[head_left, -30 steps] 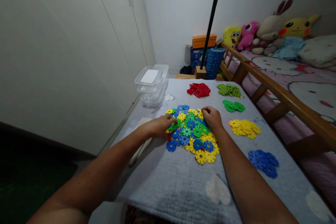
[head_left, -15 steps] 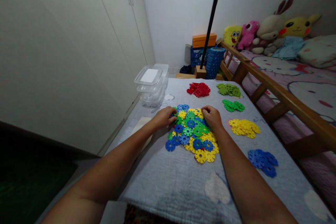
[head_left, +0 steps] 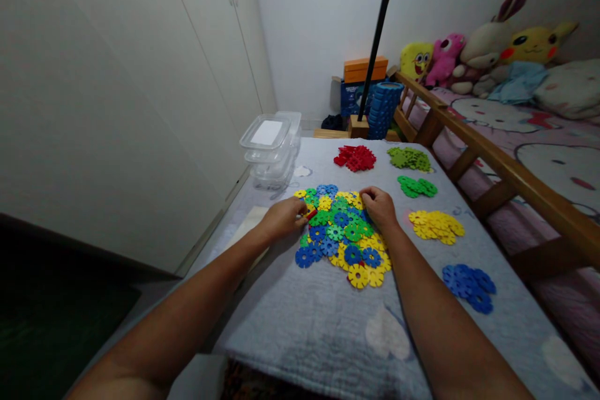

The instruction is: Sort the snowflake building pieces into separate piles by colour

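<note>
We look down at ourselves: our bare left arm (head_left: 197, 300) extends forward, slanting up to the right, and our left hand (head_left: 284, 219) bends its fingers (head_left: 299, 204) toward the thumb in a pinch. Our bare right arm (head_left: 438, 300) slants up to the left; our right hand (head_left: 380, 208) rests apart, nearly level, fingers curled inward.

Multicoloured notched discs (head_left: 347, 233), loosely heaped
</note>
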